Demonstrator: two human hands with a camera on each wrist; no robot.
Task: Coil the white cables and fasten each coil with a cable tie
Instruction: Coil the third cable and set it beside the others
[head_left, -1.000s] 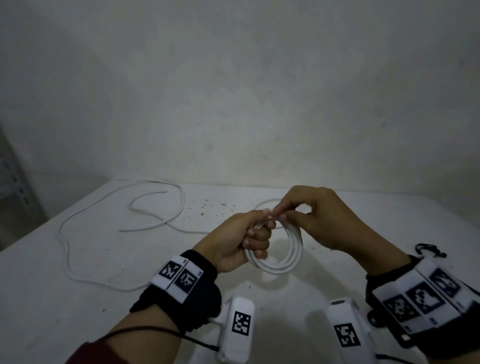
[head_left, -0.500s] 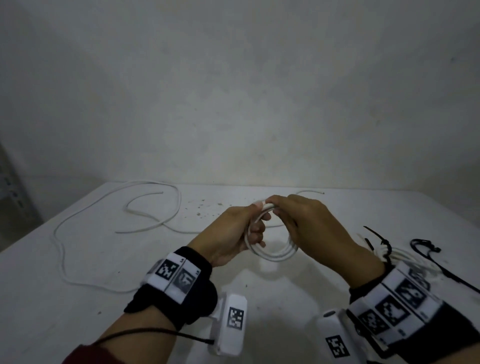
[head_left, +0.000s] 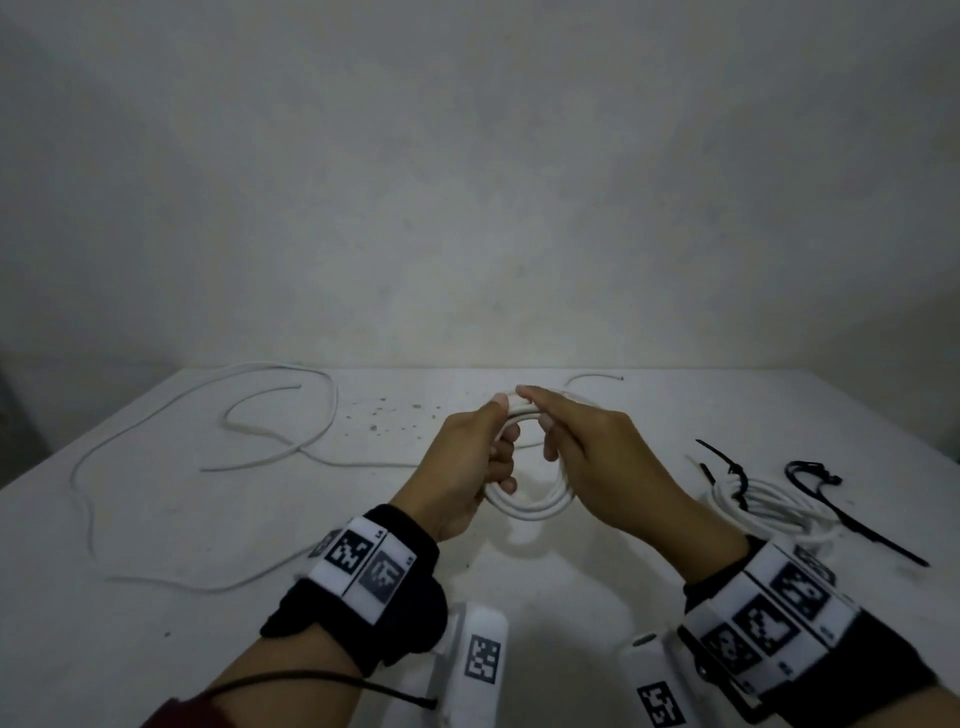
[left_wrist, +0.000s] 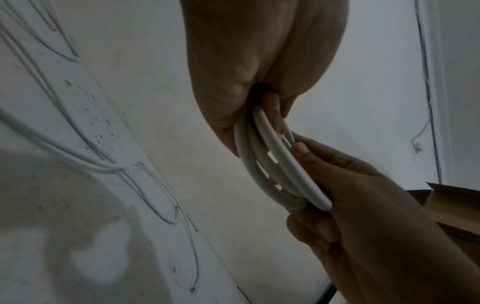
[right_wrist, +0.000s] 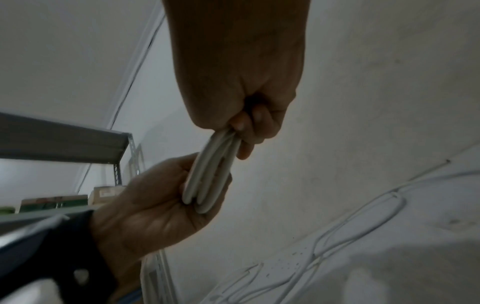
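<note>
A coil of white cable (head_left: 530, 506) hangs between both hands above the white table (head_left: 156, 519). My left hand (head_left: 470, 457) grips the coil's left side, fingers curled round several loops (left_wrist: 270, 164). My right hand (head_left: 582, 457) pinches the coil's top and right side (right_wrist: 207, 174). The cable's free end (head_left: 597, 378) lies behind the hands. A second white cable (head_left: 208, 441) lies loose on the left of the table. At the right rests a finished coil (head_left: 769, 506) bound with a black cable tie (head_left: 732, 475). Another black cable tie (head_left: 852, 514) lies beside it.
A pale wall (head_left: 467, 182) stands close behind the table's far edge. Dark specks (head_left: 389, 413) dot the table's middle. A grey metal shelf (right_wrist: 64, 142) with boxes shows in the right wrist view, off to the left.
The hands moved closer together at the coil's top and the right hand now lies over its right side. The view tilted, bringing the tied coil and black ties into sight.
</note>
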